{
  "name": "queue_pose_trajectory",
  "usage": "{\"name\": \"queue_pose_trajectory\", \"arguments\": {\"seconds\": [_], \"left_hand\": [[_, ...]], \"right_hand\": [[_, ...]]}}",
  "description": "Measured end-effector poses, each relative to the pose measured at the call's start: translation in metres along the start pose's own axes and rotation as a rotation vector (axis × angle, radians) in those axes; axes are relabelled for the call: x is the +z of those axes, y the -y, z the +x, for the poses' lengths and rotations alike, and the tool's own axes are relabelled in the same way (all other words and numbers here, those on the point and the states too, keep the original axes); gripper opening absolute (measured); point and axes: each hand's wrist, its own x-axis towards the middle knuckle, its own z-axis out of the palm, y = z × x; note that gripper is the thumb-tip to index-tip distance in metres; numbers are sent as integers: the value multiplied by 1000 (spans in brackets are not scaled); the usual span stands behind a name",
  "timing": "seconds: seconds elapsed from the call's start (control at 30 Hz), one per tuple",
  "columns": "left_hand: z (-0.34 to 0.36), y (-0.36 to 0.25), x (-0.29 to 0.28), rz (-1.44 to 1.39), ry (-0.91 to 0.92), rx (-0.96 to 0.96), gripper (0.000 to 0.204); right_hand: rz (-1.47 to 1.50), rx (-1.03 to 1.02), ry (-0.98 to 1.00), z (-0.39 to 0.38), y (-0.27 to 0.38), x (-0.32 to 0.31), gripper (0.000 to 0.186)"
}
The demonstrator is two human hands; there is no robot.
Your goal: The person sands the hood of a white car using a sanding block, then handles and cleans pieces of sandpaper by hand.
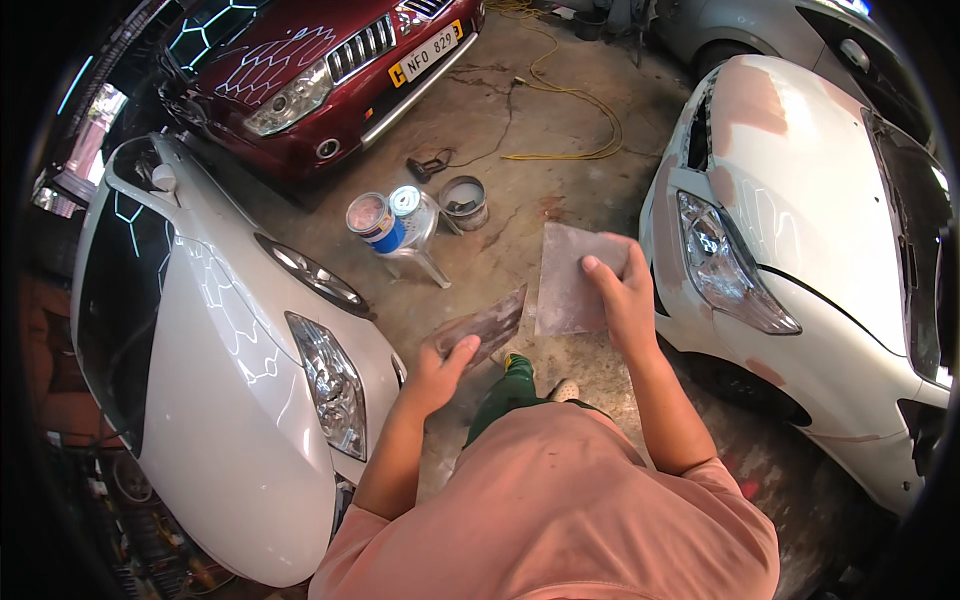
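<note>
My right hand point(622, 295) pinches a flat greyish-mauve sheet of sandpaper point(567, 280) by its right edge, thumb on the face towards me. The sheet hangs nearly upright and looks dusty. In my left hand point(445, 362) is a darker, bent piece of sandpaper point(492, 328), tilted edge-on, with the thumb across its near side. The two pieces are close together but apart, held in front of my body above the floor. Neither hand touches a car. The fingers behind both sheets are partly hidden.
A white car point(240, 400) stands at left, a white car with pinkish filler patches point(820, 190) at right. Ahead are a dark red car point(290, 90), a small stool point(425, 225) with two cans, a bucket point(464, 203) and a yellow hose point(600, 125) on the floor.
</note>
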Motion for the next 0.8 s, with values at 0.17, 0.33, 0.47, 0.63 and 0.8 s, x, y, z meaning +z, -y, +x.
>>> {"name": "queue_pose_trajectory", "arguments": {"seconds": [0.17, 0.33, 0.47, 0.63, 0.8], "left_hand": [[0, -42, 39, 555, -65, 485, 27], [6, -49, 54, 610, -171, 558, 22], [16, -38, 55, 559, -360, 524, 19], [27, -28, 62, -163, -338, 157, 24], [19, 8, 84, -770, -91, -88, 33]], "right_hand": [[8, -169, -130, 50, -23, 10, 61], [36, -179, -147, 43, -51, 35, 55], [-110, -19, 42, -24, -77, 40, 46], [206, 270, 69, -52, -79, 31, 49], [552, 330, 111, -22, -41, 9, 35]]}}
